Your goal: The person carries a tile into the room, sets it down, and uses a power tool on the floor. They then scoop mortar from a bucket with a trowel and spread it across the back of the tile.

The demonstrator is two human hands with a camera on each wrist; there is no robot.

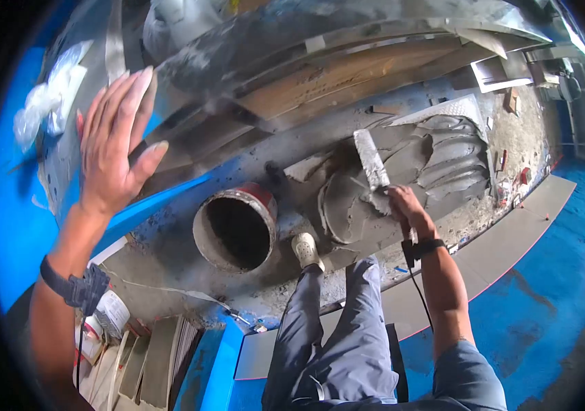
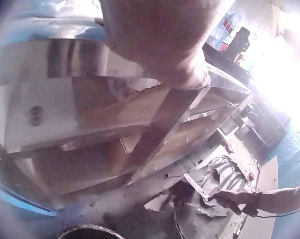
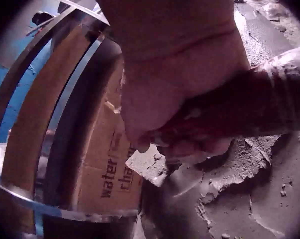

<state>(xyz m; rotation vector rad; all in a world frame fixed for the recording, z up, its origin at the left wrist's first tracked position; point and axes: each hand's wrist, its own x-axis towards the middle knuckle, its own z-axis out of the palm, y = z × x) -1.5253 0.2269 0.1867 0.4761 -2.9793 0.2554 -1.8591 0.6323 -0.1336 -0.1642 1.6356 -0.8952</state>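
Grey wet mortar [image 1: 451, 161] lies beneath and beyond the right hand [image 1: 409, 207], which grasps a mortar-coated rectangular trowel [image 1: 370, 159], handle largely hidden. The left hand [image 1: 114, 145] is released, fingers extended. Between the hands sits a round red bucket [image 1: 263, 197], any contents indistinguishable in shadow.

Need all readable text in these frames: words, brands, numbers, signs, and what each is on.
"water": on the cardboard, right wrist view, running sideways.
"cha": next line on that cardboard; the rest can't be read.
Head view: faint print on cardboard, too blurred to read.
Red bucket: any markings are too small to read.
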